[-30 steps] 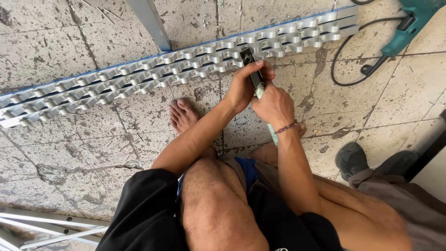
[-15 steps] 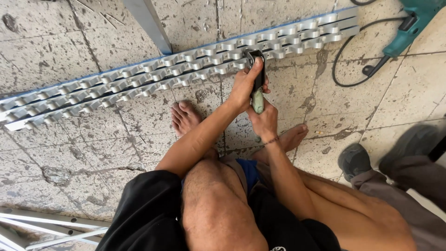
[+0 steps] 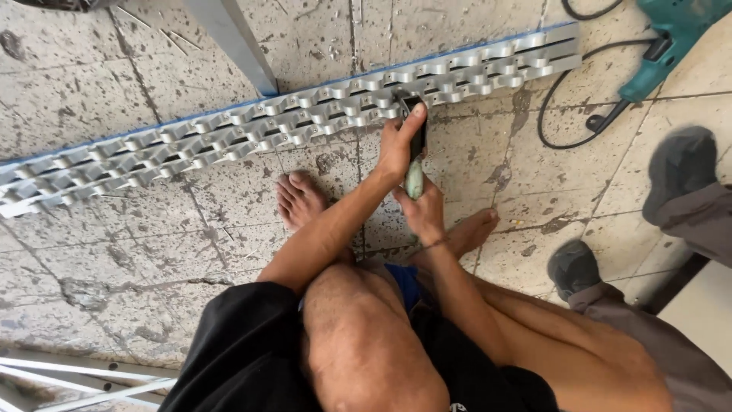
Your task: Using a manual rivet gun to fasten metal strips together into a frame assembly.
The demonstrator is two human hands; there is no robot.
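Where the tool meets the rail: a hand tool [image 3: 415,164] with a dark shaft and pale green handle is held upright, its upper end set against the near edge of the long metal rail [image 3: 305,114].
Left hand [image 3: 402,145]: closed around the tool's shaft, with one finger laid straight along it toward the rail.
Right hand [image 3: 423,214]: closed on the green handle from below, directly under the left hand; a thin band is worn at the wrist.
Rail: a long silver strip of repeated pressed links with a blue back edge, laid flat on the floor and running from lower left to upper right.
Floor [image 3: 114,229]: worn, stained stone tiles with dark joints.
Feet: two bare feet [image 3: 299,200] are planted on the floor just short of the rail, either side of the hands.
Power tool: a teal drill [image 3: 671,38] with a black cable is lying at the upper right, beyond the rail's end.
Bystander: grey shoes [image 3: 679,172] and grey trousers of another person are seen at the right edge.
Lower left: thin metal bars [image 3: 76,378] are lying on the floor.
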